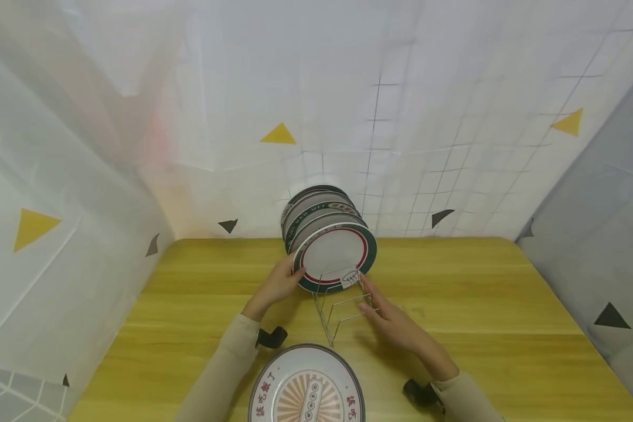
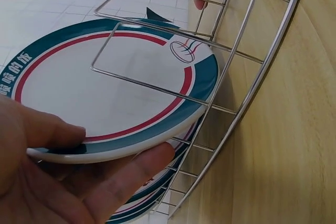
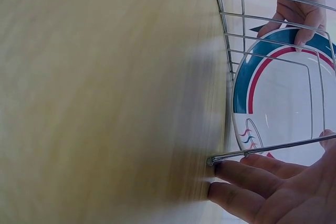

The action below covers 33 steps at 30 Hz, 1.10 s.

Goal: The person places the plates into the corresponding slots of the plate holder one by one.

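Note:
A wire plate rack (image 1: 323, 319) stands on the table with several green-rimmed plates (image 1: 316, 210) upright in its far slots. The front plate (image 1: 333, 253), white with a green rim and red ring, leans back in the rack. My left hand (image 1: 278, 286) pinches this plate's left edge, thumb on its face and fingers behind, as the left wrist view shows. My right hand (image 1: 398, 329) grips the rack's right side; in the right wrist view its fingers (image 3: 252, 179) lie along the outside of the bottom rail. The two nearest slots hold no plate.
A larger white plate (image 1: 290, 384) with a sunburst pattern and red characters lies in front of the rack. The wooden table (image 1: 190, 305) is bounded by a white patterned sheet (image 1: 232, 176) behind and at both sides. Black wrist devices sit on both arms.

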Motion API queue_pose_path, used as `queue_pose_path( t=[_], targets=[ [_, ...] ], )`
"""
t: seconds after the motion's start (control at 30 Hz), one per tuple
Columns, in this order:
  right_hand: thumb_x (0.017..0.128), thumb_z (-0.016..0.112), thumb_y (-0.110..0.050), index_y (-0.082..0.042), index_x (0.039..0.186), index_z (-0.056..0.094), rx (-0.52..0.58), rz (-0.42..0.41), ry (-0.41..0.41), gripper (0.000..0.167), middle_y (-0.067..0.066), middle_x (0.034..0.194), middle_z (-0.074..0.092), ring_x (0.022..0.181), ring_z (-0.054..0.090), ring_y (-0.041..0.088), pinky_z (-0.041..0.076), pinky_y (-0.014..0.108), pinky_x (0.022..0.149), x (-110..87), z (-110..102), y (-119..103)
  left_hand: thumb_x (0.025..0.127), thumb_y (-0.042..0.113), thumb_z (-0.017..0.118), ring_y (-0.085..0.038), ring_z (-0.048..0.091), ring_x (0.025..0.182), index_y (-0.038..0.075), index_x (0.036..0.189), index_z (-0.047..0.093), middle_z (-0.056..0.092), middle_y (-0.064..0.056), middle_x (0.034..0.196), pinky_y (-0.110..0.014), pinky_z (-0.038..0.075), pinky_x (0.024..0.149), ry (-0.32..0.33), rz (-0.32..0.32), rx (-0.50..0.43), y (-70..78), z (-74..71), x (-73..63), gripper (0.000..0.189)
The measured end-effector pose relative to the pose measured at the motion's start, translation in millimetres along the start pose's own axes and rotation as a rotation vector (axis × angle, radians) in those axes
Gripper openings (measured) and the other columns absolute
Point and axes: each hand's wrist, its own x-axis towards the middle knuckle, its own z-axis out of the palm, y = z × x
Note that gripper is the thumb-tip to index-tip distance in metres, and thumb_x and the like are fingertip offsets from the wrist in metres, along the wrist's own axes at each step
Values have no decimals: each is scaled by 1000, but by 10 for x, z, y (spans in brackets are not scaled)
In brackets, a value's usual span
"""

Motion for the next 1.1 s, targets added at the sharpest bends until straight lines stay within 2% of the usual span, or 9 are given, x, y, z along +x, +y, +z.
queue_pose_path(
  t=[0.4,0.47,0.6,0.7,0.77,0.83,0.93,1.03,1.1],
  targets=[
    [105,43,-34,-27,159,8,11,-12,-14,65,10,163,20,134,42,48,32,65,108,-10,-19,15,98,2,52,-31,54,127,1,136,54,61,-16,132,-49,41,108,-38,-23,-37,16,-2,-15,38],
    [105,43,-35,-27,159,8,15,-12,-13,65,10,163,20,134,42,47,32,65,108,-10,-18,8,99,6,53,-30,57,122,1,132,57,63,-16,127,-46,44,105,-48,-40,20,41,-32,-27,33],
    [104,44,-36,-27,159,8,23,-10,-19,66,8,163,19,135,41,46,32,64,109,6,-20,-15,99,19,59,-25,65,99,3,118,63,70,-11,107,-39,54,85,-35,-96,181,188,-187,-108,26],
    [105,44,-36,-28,159,7,22,-5,-26,66,8,163,18,136,40,46,30,63,110,17,-9,-27,97,23,62,-20,65,86,7,108,64,69,-6,96,-34,55,76,-17,-115,266,316,-334,-228,20],
    [104,44,-36,-31,158,7,15,4,-22,66,8,163,19,136,40,46,30,63,110,23,-10,-32,96,22,63,-17,63,82,8,103,64,68,-5,92,-33,54,74,-39,-119,307,351,-399,-323,16],
    [105,43,-36,-31,158,6,5,1,-18,65,8,163,18,137,39,45,29,62,111,25,-16,-36,96,25,63,-15,60,80,9,102,64,67,-3,91,-31,52,72,-136,-141,349,319,-422,-439,16],
    [105,43,-37,-30,158,6,-6,-1,-13,65,8,163,18,137,39,45,29,62,111,19,-26,-40,92,32,68,-11,57,80,10,107,65,64,2,89,-30,49,71,-394,-182,353,226,-381,-659,26],
    [105,42,-37,-27,159,7,-9,-4,-13,65,9,163,19,136,40,46,30,62,111,15,-27,-34,87,33,74,-8,57,82,13,117,64,64,4,92,-27,50,75,-651,-197,262,150,-280,-840,37],
    [105,42,-38,-27,159,7,-5,-5,-9,65,10,162,20,136,40,46,30,63,111,10,-18,-20,85,29,76,-5,56,81,16,122,63,64,6,93,-23,49,75,-735,-180,222,125,-196,-912,42]
  ],
)
